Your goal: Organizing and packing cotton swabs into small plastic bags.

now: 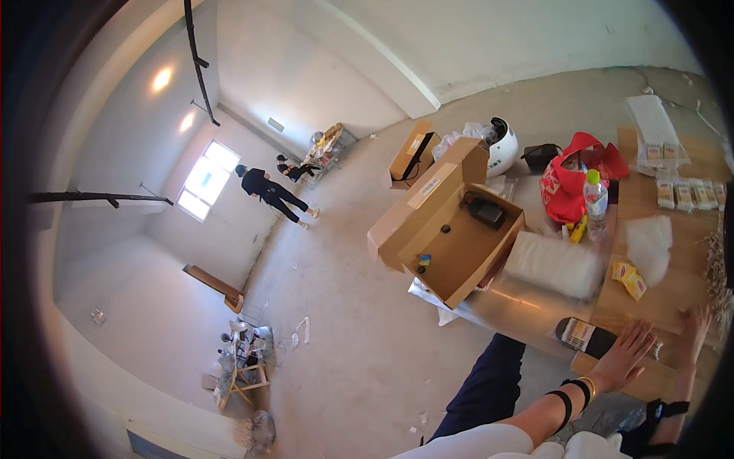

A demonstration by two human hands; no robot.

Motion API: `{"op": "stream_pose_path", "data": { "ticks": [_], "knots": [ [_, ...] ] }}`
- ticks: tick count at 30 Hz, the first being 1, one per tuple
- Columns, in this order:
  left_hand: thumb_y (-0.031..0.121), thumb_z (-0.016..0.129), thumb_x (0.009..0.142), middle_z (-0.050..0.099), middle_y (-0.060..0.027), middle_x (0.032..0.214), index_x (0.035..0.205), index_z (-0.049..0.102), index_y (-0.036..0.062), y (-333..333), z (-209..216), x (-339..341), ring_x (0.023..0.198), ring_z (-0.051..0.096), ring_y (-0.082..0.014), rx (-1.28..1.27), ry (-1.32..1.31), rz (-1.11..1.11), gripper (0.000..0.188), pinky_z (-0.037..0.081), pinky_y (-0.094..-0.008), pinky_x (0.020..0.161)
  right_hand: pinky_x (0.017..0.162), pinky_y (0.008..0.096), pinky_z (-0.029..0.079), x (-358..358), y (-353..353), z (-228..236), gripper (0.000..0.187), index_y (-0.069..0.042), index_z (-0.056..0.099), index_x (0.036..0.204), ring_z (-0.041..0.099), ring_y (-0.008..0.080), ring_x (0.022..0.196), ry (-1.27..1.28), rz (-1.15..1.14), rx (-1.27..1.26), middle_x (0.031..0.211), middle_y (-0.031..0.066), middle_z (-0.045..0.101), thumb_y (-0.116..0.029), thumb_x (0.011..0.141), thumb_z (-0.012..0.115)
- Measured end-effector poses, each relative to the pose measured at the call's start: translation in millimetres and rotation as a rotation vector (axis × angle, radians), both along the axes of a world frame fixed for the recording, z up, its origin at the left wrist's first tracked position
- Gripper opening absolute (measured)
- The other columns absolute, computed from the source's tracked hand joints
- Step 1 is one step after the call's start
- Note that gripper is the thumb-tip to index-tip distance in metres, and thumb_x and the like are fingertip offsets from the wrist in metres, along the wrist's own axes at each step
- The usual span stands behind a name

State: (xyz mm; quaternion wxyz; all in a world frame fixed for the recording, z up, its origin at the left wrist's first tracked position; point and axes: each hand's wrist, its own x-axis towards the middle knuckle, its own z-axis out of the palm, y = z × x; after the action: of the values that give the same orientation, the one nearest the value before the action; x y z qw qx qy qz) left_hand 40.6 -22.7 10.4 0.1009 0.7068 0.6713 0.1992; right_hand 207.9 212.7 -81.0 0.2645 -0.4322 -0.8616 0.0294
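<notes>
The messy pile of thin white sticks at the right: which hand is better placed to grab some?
Probably the right hand. It is close to the lower end of the messy pile of thin white sticks, while the left hand is farther left, by the black, round-ended flat object.

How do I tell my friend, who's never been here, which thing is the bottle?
Find the big open cardboard box on the table. Right of it in the picture is a red cloth item, with a clear bottle just in front. The bottle's lime-green lid sets it apart from the red behind it.
</notes>
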Motion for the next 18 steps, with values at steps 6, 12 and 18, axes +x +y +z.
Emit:
{"op": "stream_pose_path", "data": {
  "ticks": [6,12,18],
  "knots": [
    [0.031,0.056,0.095,0.015,-0.0240,0.167,0.160,0.021,-0.0004,0,11,-3,0.157,0.006,-0.0394,-0.226,-0.032,-0.014,0.080,0.002,-0.0583,0.127,0.085,0.0474,0.041,-51,-80,50,0.014,-0.003,0.055,0.081,0.051,0.0368,0.092,0.176,0.203,-0.132,0.090,0.0151,0.054,-0.002,0.076,0.068],
    [0.029,0.055,0.094,0.015,-0.0231,0.167,0.159,0.023,-0.0014,0,0,-3,0.157,0.008,-0.0384,-0.157,-0.036,-0.003,0.078,0.001,-0.0582,0.127,0.082,0.0456,0.043,-45,-80,39,0.015,-0.002,0.060,0.080,0.053,0.0350,0.087,0.420,0.233,-0.449,0.085,0.0132,0.054,0.006,0.071,0.067],
    [0.029,0.057,0.090,0.017,-0.0237,0.166,0.159,0.018,-0.0027,2,-1,-2,0.157,0.009,-0.0370,-0.047,0.025,-0.010,0.085,0.003,-0.0574,0.127,0.084,0.0450,0.043,-41,-81,30,0.013,-0.003,0.064,0.085,0.054,0.0349,0.089,0.422,0.229,-0.425,0.086,0.0126,0.054,0.004,0.074,0.066]
  ]
}}
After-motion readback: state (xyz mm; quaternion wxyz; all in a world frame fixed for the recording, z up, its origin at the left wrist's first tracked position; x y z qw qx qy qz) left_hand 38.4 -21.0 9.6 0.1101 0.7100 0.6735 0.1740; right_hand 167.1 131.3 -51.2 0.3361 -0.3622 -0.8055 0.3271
